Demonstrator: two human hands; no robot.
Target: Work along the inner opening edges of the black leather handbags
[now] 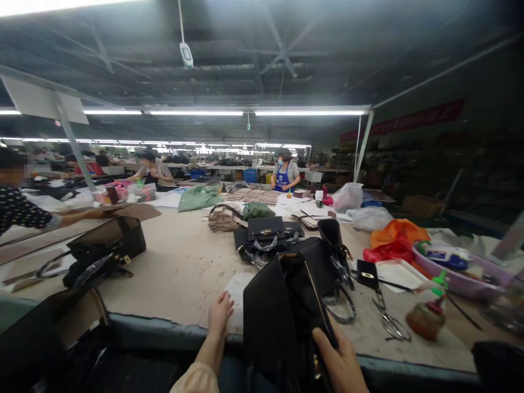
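Note:
A black handbag stands tilted at the table's front edge, its top open toward me. My right hand grips the bag's right-hand rim, thumb over the edge. Left of the bag, apart from it, my left hand is above the table edge with loosely bent fingers and nothing visible in it. Behind the bag lie more black handbags with plastic-wrapped handles. A wrapped handle loop rests to the right of the bag I hold.
On the right are scissors, a glue bottle with a green tip, and a purple basin. Other black bags stand left and front left. A co-worker's arm reaches over the left side; another person stands across.

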